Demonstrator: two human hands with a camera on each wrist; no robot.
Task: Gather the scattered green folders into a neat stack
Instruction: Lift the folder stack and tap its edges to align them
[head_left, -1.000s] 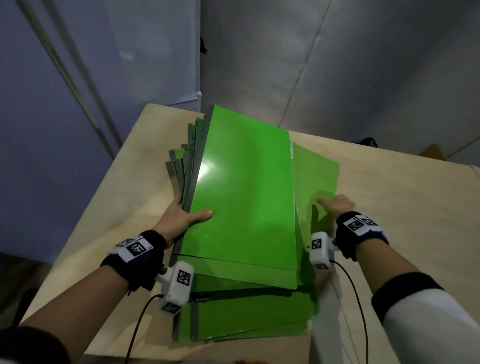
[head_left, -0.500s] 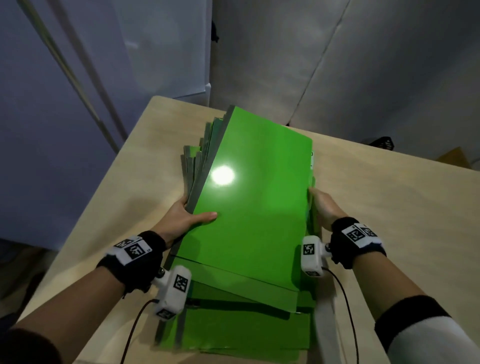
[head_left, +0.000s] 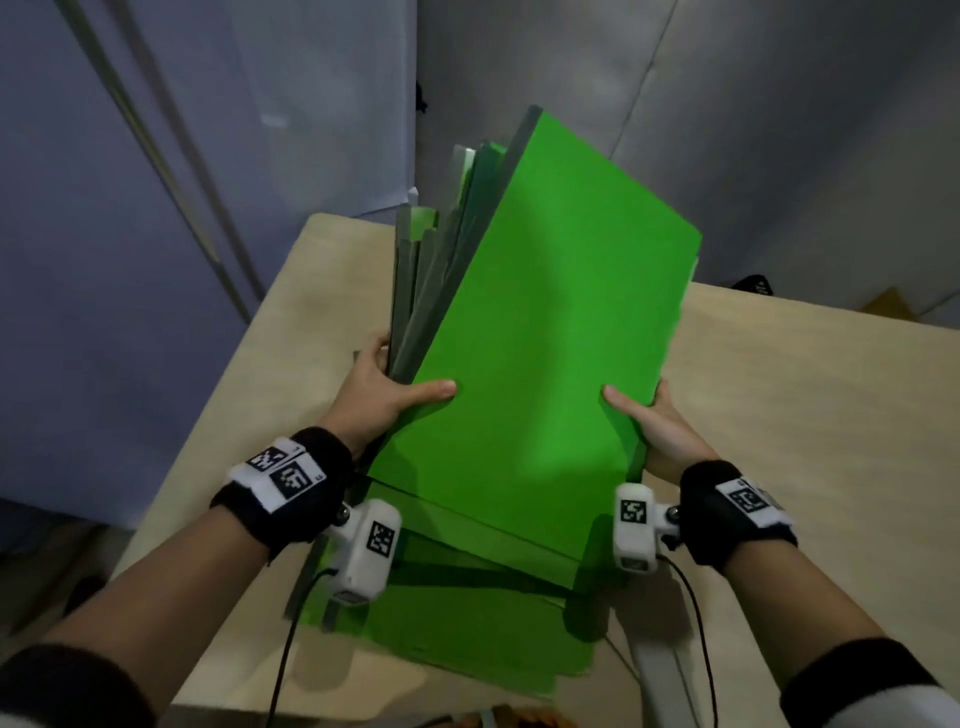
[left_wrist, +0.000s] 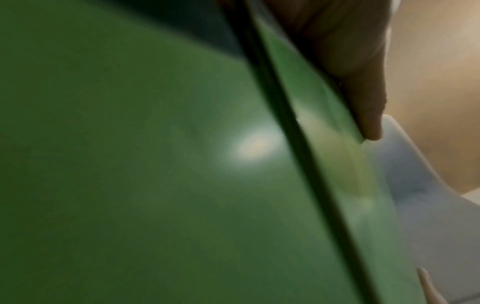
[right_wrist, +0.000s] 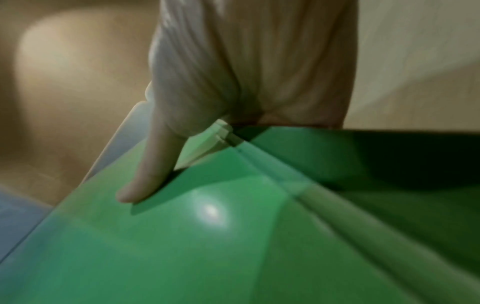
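A bundle of several green folders (head_left: 540, 322) is tilted up off the table, its far end raised and its near end low. My left hand (head_left: 387, 395) grips the bundle's left edge, thumb on the top cover and fingers behind. My right hand (head_left: 649, 421) grips the right edge the same way. The grey spines fan out unevenly at the upper left. More green folders (head_left: 467, 629) lie flat on the table under the bundle's near end. The left wrist view shows green covers (left_wrist: 130, 164) up close, and the right wrist view shows my thumb on a green cover (right_wrist: 182, 236).
The light wooden table (head_left: 779, 415) stretches to the right and far side. Its left edge drops off beside a bluish wall (head_left: 104, 260). Grey panels (head_left: 675, 104) stand behind the table. A dark object (head_left: 753, 285) sits at the far right edge.
The right hand moved from the loose folder at the right onto the bundle's right edge. Both hands then tipped the bundle up from lying nearly flat.
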